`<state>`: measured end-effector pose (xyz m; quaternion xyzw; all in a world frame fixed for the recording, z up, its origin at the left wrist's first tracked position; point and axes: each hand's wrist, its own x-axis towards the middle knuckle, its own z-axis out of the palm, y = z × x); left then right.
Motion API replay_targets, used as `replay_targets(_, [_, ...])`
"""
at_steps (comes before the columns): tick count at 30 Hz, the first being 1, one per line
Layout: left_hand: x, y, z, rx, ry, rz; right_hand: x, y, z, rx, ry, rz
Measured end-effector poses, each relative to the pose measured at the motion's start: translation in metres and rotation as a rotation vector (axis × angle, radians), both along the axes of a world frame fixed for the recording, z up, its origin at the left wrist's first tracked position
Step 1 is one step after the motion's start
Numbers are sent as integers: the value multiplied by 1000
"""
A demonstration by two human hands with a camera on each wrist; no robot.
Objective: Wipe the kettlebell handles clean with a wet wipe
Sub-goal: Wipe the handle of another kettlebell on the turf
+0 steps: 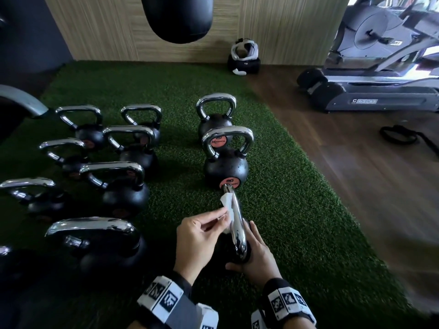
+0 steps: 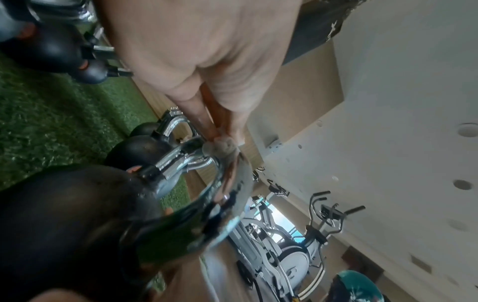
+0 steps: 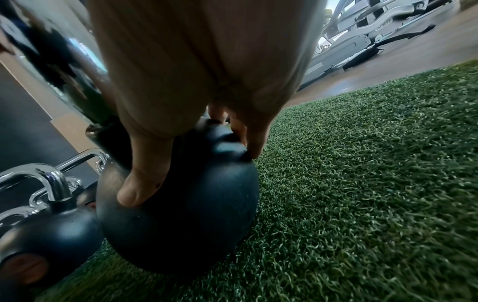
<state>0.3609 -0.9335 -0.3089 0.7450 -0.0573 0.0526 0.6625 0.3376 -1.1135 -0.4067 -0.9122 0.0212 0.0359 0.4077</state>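
The nearest black kettlebell stands on the green turf, its chrome handle pointing away from me. My left hand pinches a crumpled white wet wipe against the left side of that handle, near its far end. In the left wrist view the wipe sits bunched at the fingertips on the chrome handle. My right hand grips the kettlebell's ball from the right. Its thumb presses on the near side and the fingers curl over the far side.
Two more kettlebells stand in line just beyond. Several others fill the turf to the left. A punching bag hangs ahead. An elliptical machine, headgear and a black strap are on the wooden floor.
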Motion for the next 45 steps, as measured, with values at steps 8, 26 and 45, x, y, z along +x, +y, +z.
replay_targets(8, [-2,5,2,-64,145,-82,-2,0,4,1,20,-4])
replay_targets(26, [-41,15,-39,52,114,-181,-2,1,-1,13,-11,-14])
replay_targets(45, [-7,21,-2,-662,476,-36,-11,4,138,241,-221,6])
